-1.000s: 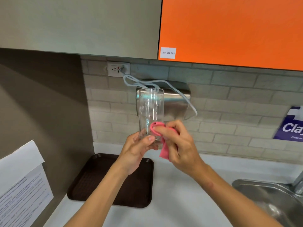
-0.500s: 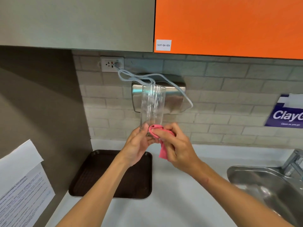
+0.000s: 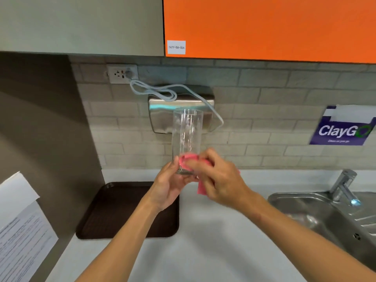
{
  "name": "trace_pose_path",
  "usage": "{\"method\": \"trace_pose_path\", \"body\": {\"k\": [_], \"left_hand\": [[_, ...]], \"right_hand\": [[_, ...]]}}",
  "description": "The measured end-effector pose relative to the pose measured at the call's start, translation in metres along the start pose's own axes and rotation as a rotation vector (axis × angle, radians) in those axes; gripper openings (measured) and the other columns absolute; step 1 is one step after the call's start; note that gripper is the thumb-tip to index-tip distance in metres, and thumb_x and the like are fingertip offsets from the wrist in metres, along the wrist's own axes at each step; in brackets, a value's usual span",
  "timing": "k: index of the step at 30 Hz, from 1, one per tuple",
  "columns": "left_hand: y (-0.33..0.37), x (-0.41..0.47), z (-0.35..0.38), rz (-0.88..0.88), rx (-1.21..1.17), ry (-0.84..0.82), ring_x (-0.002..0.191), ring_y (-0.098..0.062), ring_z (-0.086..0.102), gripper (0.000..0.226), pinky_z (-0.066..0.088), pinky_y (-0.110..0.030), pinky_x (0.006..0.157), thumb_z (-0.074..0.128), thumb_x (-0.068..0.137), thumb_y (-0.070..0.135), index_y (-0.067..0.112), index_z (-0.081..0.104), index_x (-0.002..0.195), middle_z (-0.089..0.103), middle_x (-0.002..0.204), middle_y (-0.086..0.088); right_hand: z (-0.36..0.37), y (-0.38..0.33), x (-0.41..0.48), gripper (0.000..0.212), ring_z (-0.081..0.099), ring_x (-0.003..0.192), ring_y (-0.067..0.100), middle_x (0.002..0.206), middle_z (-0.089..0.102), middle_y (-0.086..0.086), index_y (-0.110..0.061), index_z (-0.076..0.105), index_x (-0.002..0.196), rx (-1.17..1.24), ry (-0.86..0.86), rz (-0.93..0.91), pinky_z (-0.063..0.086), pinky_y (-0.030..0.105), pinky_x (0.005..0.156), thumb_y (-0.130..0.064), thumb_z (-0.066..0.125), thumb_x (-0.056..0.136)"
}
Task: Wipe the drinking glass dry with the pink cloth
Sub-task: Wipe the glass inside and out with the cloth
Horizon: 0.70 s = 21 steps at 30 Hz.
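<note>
Kept the drinking glass point(image 3: 187, 135) upright above the tabletop point(image 3: 203, 241), base pinched in the left grip point(image 3: 168, 188), and worked the pink cloth point(image 3: 188, 158), bunched in the right grip point(image 3: 219, 180), across the lower wall toward 9 o'clock, with the upper wall and inside seemingly yet to wipe.

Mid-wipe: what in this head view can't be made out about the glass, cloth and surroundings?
Head view only:
Base of the drinking glass: covered by the left hand and pink cloth.
Wetness on the glass: droplets too small to tell.
Most of the pink cloth: hidden under the blurred right hand.
The sink: cut off by the right edge.
The paper notice: text too small, cut off at left.
</note>
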<state>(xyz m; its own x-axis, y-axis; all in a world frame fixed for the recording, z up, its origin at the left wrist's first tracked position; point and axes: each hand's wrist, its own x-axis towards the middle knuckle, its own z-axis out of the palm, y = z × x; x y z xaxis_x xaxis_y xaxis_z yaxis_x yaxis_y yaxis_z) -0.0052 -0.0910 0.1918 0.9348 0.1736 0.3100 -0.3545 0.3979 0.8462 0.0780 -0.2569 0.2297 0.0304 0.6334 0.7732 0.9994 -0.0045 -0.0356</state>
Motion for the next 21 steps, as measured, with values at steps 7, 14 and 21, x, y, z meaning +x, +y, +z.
{"method": "trace_pose_path", "body": {"k": [7, 14, 21], "left_hand": [[-0.008, -0.006, 0.022, 0.002, -0.059, 0.015, 0.090, -0.028, 0.062, 0.081, 0.056, -0.039, 0.082, 0.083, 0.081, 0.055, -0.002, 0.058, 0.131, 0.066, 0.099, -0.015], [-0.002, -0.001, 0.028, 0.036, -0.118, 0.012, 0.106, -0.034, 0.058, 0.072, 0.054, -0.041, 0.090, 0.074, 0.090, 0.050, -0.003, 0.055, 0.136, 0.059, 0.121, -0.024], [-0.005, 0.002, 0.019, -0.008, -0.111, -0.041, 0.095, -0.030, 0.061, 0.062, 0.055, -0.042, 0.083, 0.076, 0.091, 0.047, 0.001, 0.065, 0.130, 0.065, 0.111, -0.017]], "right_hand": [[-0.044, 0.027, 0.052, 0.041, 0.058, 0.079, 0.026, 0.103, 0.055, 0.012, -0.013, 0.071, 0.132, 0.026, 0.136, 0.074, 0.055, 0.047, 0.062, -0.005, 0.047, 0.099], [-0.029, 0.022, 0.006, 0.040, 0.057, 0.076, 0.023, 0.109, 0.054, 0.006, -0.024, 0.065, 0.137, 0.039, 0.033, -0.040, 0.056, 0.042, 0.057, -0.010, 0.049, 0.102], [-0.037, 0.033, 0.013, 0.038, 0.058, 0.075, 0.024, 0.105, 0.058, 0.009, -0.029, 0.061, 0.136, 0.020, 0.005, -0.095, 0.055, 0.040, 0.056, -0.013, 0.050, 0.103]]}}
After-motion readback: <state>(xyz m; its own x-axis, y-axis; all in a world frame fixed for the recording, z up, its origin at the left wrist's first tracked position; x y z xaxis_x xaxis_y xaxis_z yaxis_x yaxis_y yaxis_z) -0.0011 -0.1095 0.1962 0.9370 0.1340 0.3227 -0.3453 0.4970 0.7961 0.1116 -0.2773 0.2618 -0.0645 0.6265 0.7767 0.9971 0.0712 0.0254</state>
